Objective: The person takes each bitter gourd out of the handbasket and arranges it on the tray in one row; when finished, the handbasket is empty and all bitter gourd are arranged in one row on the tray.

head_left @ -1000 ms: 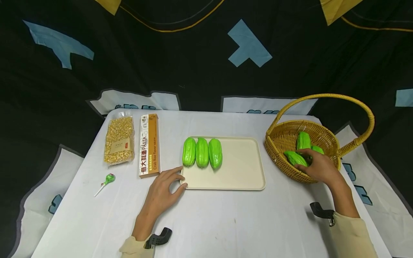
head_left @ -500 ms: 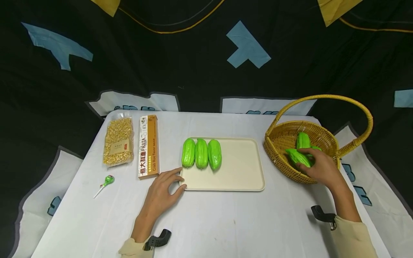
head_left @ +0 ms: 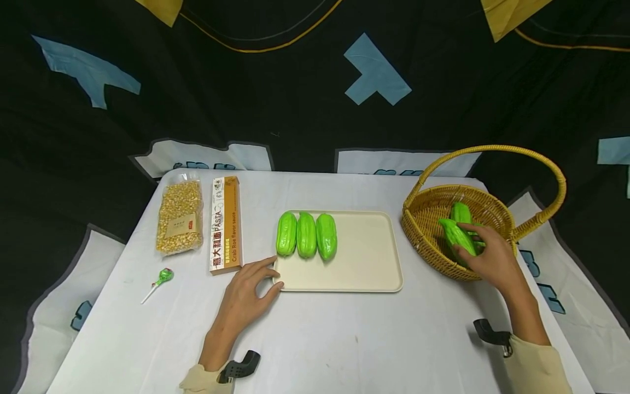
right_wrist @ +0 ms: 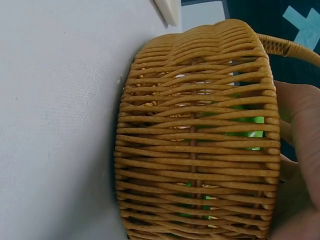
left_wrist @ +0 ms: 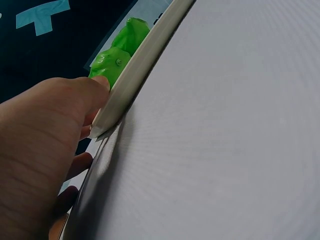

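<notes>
In the head view my right hand (head_left: 489, 254) reaches into the wicker basket (head_left: 418, 232). Its thumb and fingers grip a ridged green bitter melon (head_left: 456, 236), held tilted inside the rim. Another bitter melon (head_left: 460, 212) lies behind it, and more green shows under the fingers. My left hand (head_left: 248, 293) rests at the near left corner of the cream tray (head_left: 364, 251), fingers loosely spread. The left wrist view has the thumb (left_wrist: 100, 82) at the tray's rim. Three bitter melons (head_left: 306, 235) lie side by side on the tray's left part. Wicker weave hides most of the right wrist view.
A bag of corn kernels (head_left: 181, 213) and a pasta box (head_left: 225, 224) lie on the left of the white-covered table (head_left: 354, 339). A lollipop (head_left: 162, 277) sits in front of them. The basket's tall handle (head_left: 497, 148) arches over its opening.
My right hand has taken hold of the bitter melon in the basket and turned it more upright, shifting it slightly right. My left hand stays at the tray's corner.
</notes>
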### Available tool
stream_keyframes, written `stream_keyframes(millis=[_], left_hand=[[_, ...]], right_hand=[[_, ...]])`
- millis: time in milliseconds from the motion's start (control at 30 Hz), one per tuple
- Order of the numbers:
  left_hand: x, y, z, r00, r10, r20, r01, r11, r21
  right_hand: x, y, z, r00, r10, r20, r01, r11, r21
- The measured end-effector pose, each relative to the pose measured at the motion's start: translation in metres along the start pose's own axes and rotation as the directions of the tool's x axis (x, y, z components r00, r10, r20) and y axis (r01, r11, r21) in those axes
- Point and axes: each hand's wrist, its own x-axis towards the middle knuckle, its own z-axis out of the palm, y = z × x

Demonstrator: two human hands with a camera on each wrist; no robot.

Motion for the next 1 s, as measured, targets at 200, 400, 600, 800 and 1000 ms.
stream_keyframes(millis=[200, 400, 600, 800, 1000], left_hand=[[-0.001, 0.0, 0.0, 1.0, 0.0, -0.004, 0.0, 1.0, 0.001], [-0.001, 0.0, 0.0, 1.0, 0.005, -0.006, -0.005, 1.0, -0.004], [-0.001, 0.0, 0.0, 1.0, 0.003, -0.004, -0.003, 1.0, -0.008], [0.0, 0.0, 0.0, 1.0, -0.001, 0.002, 0.001, 1.0, -0.009], [0.0, -0.001, 0.001, 1.0, 0.002, -0.001, -0.002, 1.0, -0.013]], right_hand=[[-0.003, -0.003, 0.002, 0.999, -0.009, -0.046, 0.01, 1.0, 0.027], [-0.006, -0.008, 0.003, 0.996, -0.004, -0.084, 0.009, 0.998, 0.056], [-0.007, -0.013, 0.003, 0.994, 0.004, -0.113, 0.006, 0.996, 0.089], [-0.008, -0.018, 0.001, 0.988, -0.016, -0.154, 0.038, 0.99, 0.138], [-0.007, -0.026, 0.0, 0.985, -0.01, -0.174, 0.036, 0.988, 0.149]])
